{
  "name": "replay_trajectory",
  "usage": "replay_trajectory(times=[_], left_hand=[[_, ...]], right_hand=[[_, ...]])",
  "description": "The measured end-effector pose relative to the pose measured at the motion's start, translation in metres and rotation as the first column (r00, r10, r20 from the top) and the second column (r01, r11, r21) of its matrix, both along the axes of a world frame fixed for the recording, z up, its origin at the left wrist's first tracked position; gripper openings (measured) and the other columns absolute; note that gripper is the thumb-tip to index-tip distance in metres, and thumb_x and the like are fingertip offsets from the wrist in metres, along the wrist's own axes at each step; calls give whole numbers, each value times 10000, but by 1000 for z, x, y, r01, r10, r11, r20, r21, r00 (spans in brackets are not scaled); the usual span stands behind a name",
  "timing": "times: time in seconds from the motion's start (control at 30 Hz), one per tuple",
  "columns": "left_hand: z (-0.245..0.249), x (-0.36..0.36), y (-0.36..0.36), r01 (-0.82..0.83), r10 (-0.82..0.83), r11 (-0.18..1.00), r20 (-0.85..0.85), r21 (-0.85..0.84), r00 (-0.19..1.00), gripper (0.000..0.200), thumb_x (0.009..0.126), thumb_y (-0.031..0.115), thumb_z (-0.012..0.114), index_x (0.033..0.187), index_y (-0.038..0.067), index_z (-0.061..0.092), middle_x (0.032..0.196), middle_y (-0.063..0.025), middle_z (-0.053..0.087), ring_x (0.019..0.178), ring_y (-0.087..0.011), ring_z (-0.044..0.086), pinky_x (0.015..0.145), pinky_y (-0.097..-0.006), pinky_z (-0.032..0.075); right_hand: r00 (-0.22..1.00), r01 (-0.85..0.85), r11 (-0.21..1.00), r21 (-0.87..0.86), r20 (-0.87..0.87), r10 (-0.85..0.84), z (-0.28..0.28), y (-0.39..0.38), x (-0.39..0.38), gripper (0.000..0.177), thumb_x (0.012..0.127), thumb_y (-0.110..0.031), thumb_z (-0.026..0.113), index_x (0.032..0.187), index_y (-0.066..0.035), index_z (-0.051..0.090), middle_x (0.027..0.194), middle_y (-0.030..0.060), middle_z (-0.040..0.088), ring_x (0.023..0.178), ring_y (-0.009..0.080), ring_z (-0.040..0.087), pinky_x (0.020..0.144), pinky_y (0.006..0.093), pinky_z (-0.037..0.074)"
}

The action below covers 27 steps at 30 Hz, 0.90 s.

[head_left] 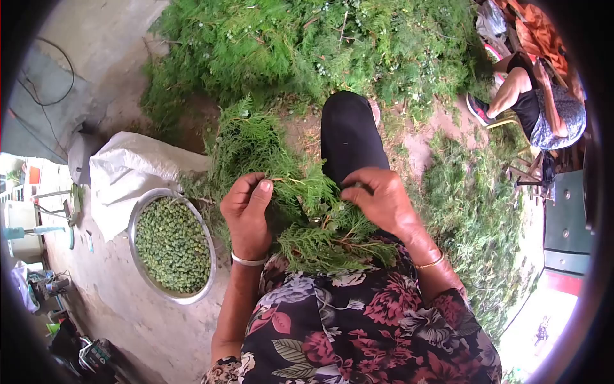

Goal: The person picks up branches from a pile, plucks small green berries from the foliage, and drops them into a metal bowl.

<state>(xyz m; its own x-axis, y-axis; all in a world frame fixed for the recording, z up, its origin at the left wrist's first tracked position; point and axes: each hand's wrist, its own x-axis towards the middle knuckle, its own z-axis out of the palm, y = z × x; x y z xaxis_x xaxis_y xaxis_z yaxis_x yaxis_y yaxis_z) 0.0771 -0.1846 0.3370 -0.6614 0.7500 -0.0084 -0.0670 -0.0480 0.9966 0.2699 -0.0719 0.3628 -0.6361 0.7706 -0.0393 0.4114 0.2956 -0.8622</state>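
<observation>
My left hand (pixel 248 217) is closed, with thumb and forefinger pinching the thin brown stem of a green evergreen sprig (pixel 313 188). The sprig's flat, feathery foliage points toward my right hand (pixel 382 201). That hand has its fingers curled together at the foliage's right edge; whatever lies in its pinch is hidden. More cut evergreen branches (pixel 326 246) rest on my lap, below and between both hands. To the left of my left hand, a metal basin (pixel 132 240) on the floor is heaped with small round green cones (pixel 173 244).
A large pile of evergreen branches (pixel 307 45) covers the ground ahead, with more greenery (pixel 473 211) at the right. A white woven sack (pixel 147 157) lies behind the basin. Another person (pixel 543 105) sits at the upper right. A cable (pixel 67 70) hangs at the upper left.
</observation>
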Motion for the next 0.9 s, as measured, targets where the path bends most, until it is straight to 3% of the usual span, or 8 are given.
replay_trajectory(times=[0.07, 0.3, 0.37, 0.4, 0.5, 0.53, 0.7, 0.9], left_hand=[[-3, -1, 0, -42, 44, 999, 88, -24, 995, 142, 855, 54, 620, 930, -66, 622, 756, 18, 575, 682, -58, 469, 625, -205, 393], [1, -2, -1, -26, 16, 995, -97, -93, 995, 183, 846, 67, 634, 968, -69, 611, 807, -22, 613, 732, -76, 519, 668, -232, 434], [1, 2, 2, 34, -63, 995, -320, -94, 945, 289, 820, 99, 668, 1052, -55, 592, 934, -111, 651, 844, -170, 612, 772, -289, 481], [15, 3, 0, -25, -85, 988, -680, -150, 728, 393, 788, 128, 702, 1123, -30, 570, 1038, -189, 637, 962, -284, 630, 861, -341, 481], [63, 8, 0, 372, -290, 926, -738, -58, 609, 399, 768, 147, 725, 1104, -19, 590, 1043, -203, 631, 942, -304, 635, 834, -329, 492], [63, 13, -8, 487, -434, 872, -533, -46, 727, 364, 744, 162, 750, 1037, -7, 618, 965, -174, 647, 863, -275, 649, 762, -331, 506], [53, 26, -22, 260, -374, 902, -324, -344, 869, 290, 705, 121, 753, 933, -6, 627, 790, -140, 637, 733, -287, 641, 645, -354, 493], [41, 35, -15, 246, -406, 913, -660, -325, 632, 262, 685, 48, 726, 916, -17, 621, 858, -178, 650, 772, -320, 647, 650, -341, 498]], right_hand=[[992, -127, 992, 6, 9, 127, -2, -3, 2, 227, 733, -145, 736, 879, 11, 660, 788, 169, 644, 755, 338, 635, 696, 368, 502], [952, -300, 952, 63, -52, 303, -4, -12, 4, 218, 733, -74, 712, 909, 25, 631, 797, 167, 616, 743, 338, 608, 651, 392, 483], [957, -269, 953, 143, -74, 281, -9, -17, 3, 177, 734, -36, 688, 880, 36, 619, 791, 173, 610, 732, 348, 606, 626, 394, 477], [967, -223, 967, 125, -95, 236, -6, -19, 2, 171, 740, -23, 674, 890, 38, 618, 786, 175, 608, 722, 349, 606, 615, 393, 475], [977, -150, 982, 116, -137, 166, 6, -20, 2, 162, 760, -1, 647, 912, 41, 614, 778, 180, 602, 701, 347, 607, 601, 389, 472], [977, -124, 984, 129, -159, 144, 9, -21, 2, 158, 772, 7, 633, 925, 43, 610, 774, 182, 599, 691, 345, 606, 597, 386, 472], [973, -60, 980, 190, -209, 100, 9, -26, 0, 136, 806, 9, 604, 937, 46, 595, 749, 166, 584, 656, 331, 591, 581, 376, 461], [955, -59, 978, 200, -275, 114, 6, -33, -4, 121, 818, 13, 593, 934, 47, 589, 721, 148, 560, 611, 293, 561, 550, 351, 441]])
